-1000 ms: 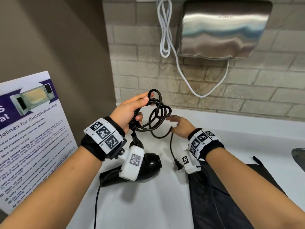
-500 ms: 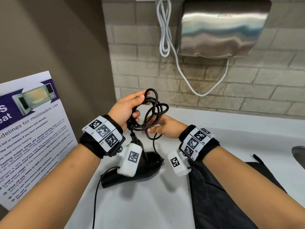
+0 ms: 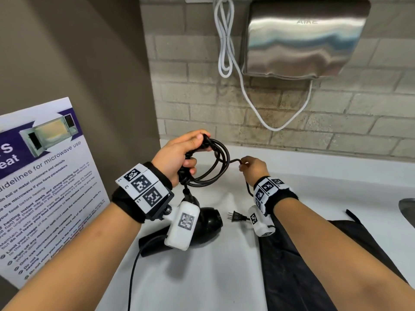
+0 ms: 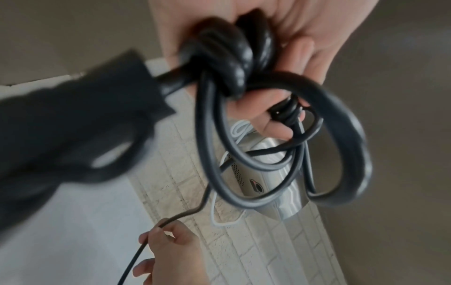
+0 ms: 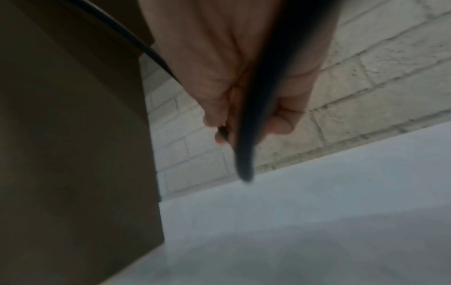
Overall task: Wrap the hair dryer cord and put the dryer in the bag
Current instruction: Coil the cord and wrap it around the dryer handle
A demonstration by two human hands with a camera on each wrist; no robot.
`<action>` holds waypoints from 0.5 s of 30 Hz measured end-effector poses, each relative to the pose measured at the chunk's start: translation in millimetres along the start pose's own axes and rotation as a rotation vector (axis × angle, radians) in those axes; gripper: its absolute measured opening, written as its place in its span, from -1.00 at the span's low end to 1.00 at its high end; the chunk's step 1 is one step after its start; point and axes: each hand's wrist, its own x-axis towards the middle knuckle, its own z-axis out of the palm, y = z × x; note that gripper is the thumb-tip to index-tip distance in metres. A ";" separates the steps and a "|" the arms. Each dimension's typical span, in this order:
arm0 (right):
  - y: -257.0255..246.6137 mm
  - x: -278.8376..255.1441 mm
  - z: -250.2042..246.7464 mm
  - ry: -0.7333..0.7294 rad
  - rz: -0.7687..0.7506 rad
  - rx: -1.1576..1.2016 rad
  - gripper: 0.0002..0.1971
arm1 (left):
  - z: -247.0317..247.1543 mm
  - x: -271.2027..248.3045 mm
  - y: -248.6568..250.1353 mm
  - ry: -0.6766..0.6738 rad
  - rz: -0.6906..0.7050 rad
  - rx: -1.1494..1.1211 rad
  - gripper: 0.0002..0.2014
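Observation:
The black hair dryer [image 3: 202,227] lies on the white counter [image 3: 202,277], partly hidden by my left wrist camera. My left hand [image 3: 179,153] holds several coiled loops of its black cord [image 3: 215,164] up above the dryer. In the left wrist view the coil [image 4: 280,154] hangs from my curled fingers. To the right, my right hand [image 3: 251,167] pinches the free stretch of cord and holds it out from the coil. The cord's plug [image 3: 235,216] dangles below my right wrist. A black bag [image 3: 314,265] lies flat on the counter under my right forearm.
A steel hand dryer [image 3: 303,39] with a white cable [image 3: 226,41] hangs on the brick wall behind. A microwave poster [image 3: 45,187] leans at the left against a brown wall. A sink edge [image 3: 407,209] shows at the far right.
My right hand drew a stretch of cord away from the coil to the right and now holds it out. The plug swung into view beneath my right wrist. My left hand kept the coil.

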 end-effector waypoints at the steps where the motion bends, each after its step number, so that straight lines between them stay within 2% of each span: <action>1: -3.0 -1.1 -0.3 -0.028 -0.025 -0.040 -0.82 | 0.2 1.4 0.2 0.005 0.005 0.003 -0.78; 3: -13.8 -6.3 -1.9 -0.132 -0.167 -0.054 -0.70 | 0.2 4.3 1.2 0.016 0.026 0.035 -0.79; 5: -31.0 -18.6 -8.3 -0.307 -0.367 0.052 -0.44 | -0.7 5.9 2.2 0.023 0.049 0.081 -0.80; 7: -49.6 -34.6 -16.8 -0.501 -0.477 0.175 -0.33 | -1.7 6.2 2.2 0.016 0.070 0.122 -0.80; 9: -63.6 -45.8 -25.5 -0.680 -0.457 0.190 -0.38 | -2.2 6.4 1.8 0.003 0.091 0.152 -0.79; 11: -71.0 -53.3 -33.8 -0.812 -0.407 0.167 -0.33 | -3.9 6.2 2.3 0.006 0.109 0.173 -0.79; 12: -71.6 -54.8 -36.3 -0.847 -0.400 0.161 -0.28 | -5.4 5.9 2.8 0.017 0.118 0.180 -0.79; 15: -67.8 -50.8 -45.5 -0.821 -0.388 0.089 -0.20 | -8.1 7.0 3.1 0.069 0.148 0.187 -0.78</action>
